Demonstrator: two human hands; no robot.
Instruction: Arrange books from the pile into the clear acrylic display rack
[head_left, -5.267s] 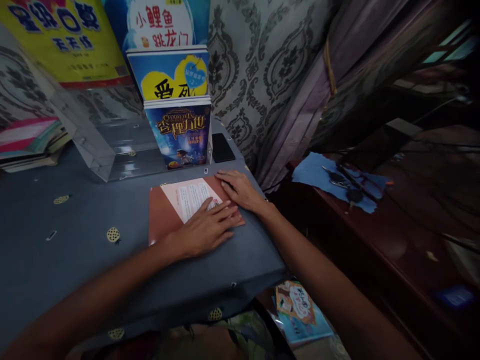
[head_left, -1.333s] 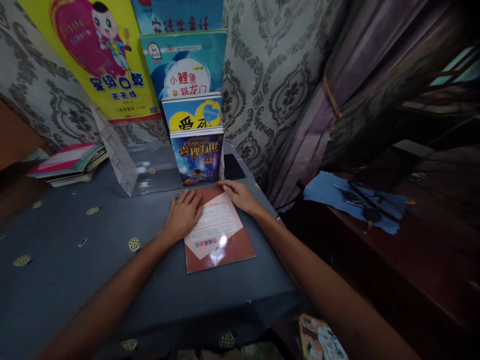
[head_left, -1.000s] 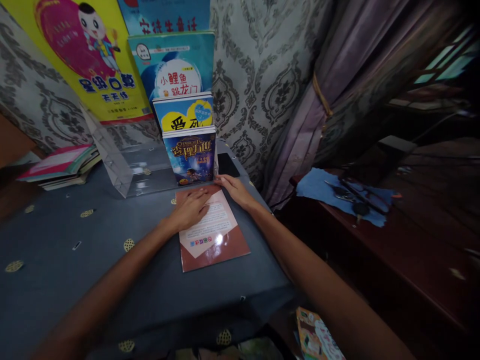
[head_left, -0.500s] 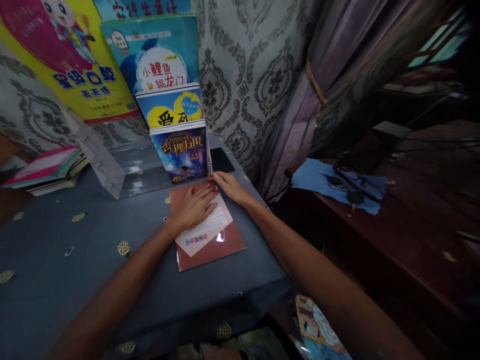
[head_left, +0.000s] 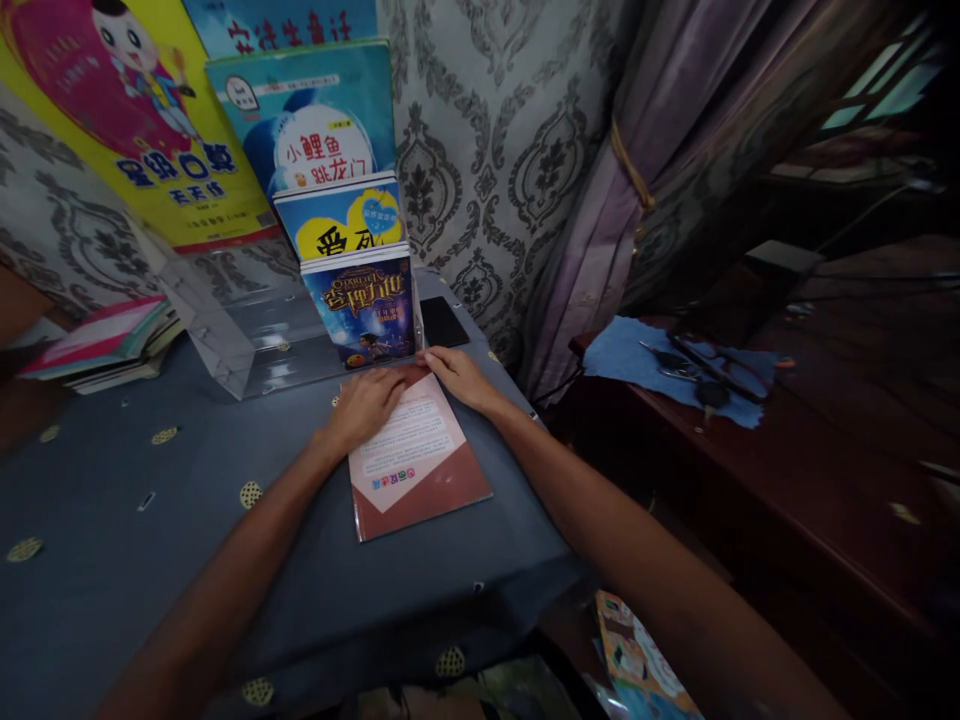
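A thin reddish-brown book (head_left: pixel 442 490) with a pale printed panel lies flat on the table in front of a clear acrylic book stand (head_left: pixel 225 365). Across the book's far left part rests my left hand (head_left: pixel 367 405), open, palm down and fingers stretched over the cover. My right hand (head_left: pixel 459 375) is at the book's far right corner, its outstretched fingertips against the stand's front right corner; its lower fingers are partly hidden. In the stand's tiers stand a dark blue book (head_left: pixel 367 310), a blue and yellow book (head_left: pixel 345 222) and a teal book (head_left: pixel 315 120).
A large yellow book (head_left: pixel 180 180) leans at the stand's left. Several books form a stack (head_left: pixel 105 340) on the table's left. A black flat object (head_left: pixel 444 322) lies behind the stand. At right, a blue cloth (head_left: pixel 637 355) bears eyeglasses and keys. An orange-blue book (head_left: pixel 637 650) is below the table edge.
My left hand has slid left across the book, uncovering more of its printed panel. My right hand stays at the stand's corner, and the book lies in place.
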